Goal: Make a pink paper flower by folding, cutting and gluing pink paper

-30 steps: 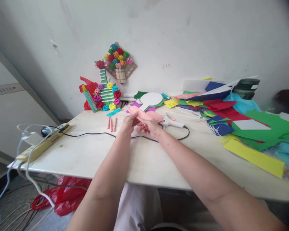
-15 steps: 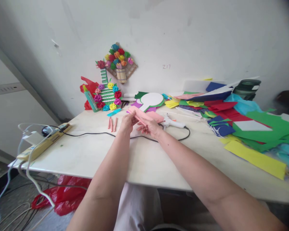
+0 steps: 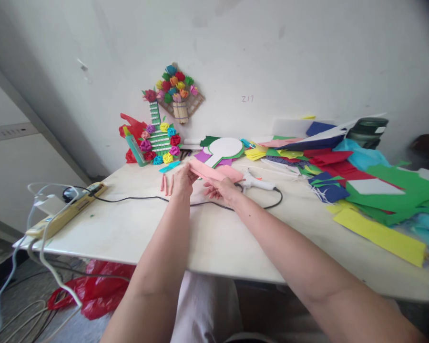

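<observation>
A pink strip of paper (image 3: pixel 204 170) is stretched between my two hands above the table. My left hand (image 3: pixel 184 177) pinches its left end, and my right hand (image 3: pixel 223 188) grips its near edge further right, thumb on top. Behind my right hand lies more pink paper (image 3: pixel 232 174), which partly merges with the strip to my eye. Several small rolled pink paper pieces (image 3: pixel 167 184) rest left of my left hand. A white glue gun (image 3: pixel 258 184) with a black cord lies just right of my right hand.
A white round paddle-shaped cutout (image 3: pixel 224 148) lies behind my hands. Coloured sheets (image 3: pixel 372 181) are heaped on the right. At left stand a glue bottle (image 3: pixel 135 148), a flower-trimmed craft piece (image 3: pixel 160 143) and a power strip (image 3: pixel 66 209). The black cord crosses the table before my hands.
My left hand has shifted slightly left along the pink paper, away from my right hand, and more of the strip shows between them. My right hand has hardly moved.
</observation>
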The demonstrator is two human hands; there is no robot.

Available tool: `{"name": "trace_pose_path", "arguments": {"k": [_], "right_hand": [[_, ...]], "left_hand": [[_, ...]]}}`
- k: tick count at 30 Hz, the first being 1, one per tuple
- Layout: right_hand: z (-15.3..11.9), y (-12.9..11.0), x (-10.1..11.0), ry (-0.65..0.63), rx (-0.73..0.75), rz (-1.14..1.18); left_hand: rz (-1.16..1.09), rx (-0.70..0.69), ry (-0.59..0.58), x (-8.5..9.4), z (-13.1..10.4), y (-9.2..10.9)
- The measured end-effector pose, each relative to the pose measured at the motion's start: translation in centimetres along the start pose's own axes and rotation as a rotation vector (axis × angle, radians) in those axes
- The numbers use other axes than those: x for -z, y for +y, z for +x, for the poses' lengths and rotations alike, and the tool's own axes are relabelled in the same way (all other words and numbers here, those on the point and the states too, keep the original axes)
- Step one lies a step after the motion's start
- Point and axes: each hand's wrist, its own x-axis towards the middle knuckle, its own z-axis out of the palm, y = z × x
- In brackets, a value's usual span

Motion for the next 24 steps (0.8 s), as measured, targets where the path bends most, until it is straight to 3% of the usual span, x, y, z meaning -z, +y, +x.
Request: {"name": "trace_pose_path", "arguments": {"k": [3,8,10,17,24], "right_hand": [[-0.1,0.0,0.0,0.012,0.046,-0.009],[0.1,0.2,0.0,0.028,0.134,0.03],[0.1,0.1,0.0,0.008,0.141,0.046],[0.0,-0.2,-0.1,0.044,0.1,0.057],[0.3,0.2,0.0,0.156,0.115,0.018]], "left_hand": [[0.001,0.017,-0.025,-0.1,-0.3,0.0],[0.151,0.151,-0.299,-0.7,-1.5,-0.2],[0.178,0.146,-0.34,-0.9,-1.8,-0.3],[0.188,0.112,-0.246,-0.7,-1.6,0.0],[0.224,0.123,-0.255,-0.5,-1.5,0.1]]}}
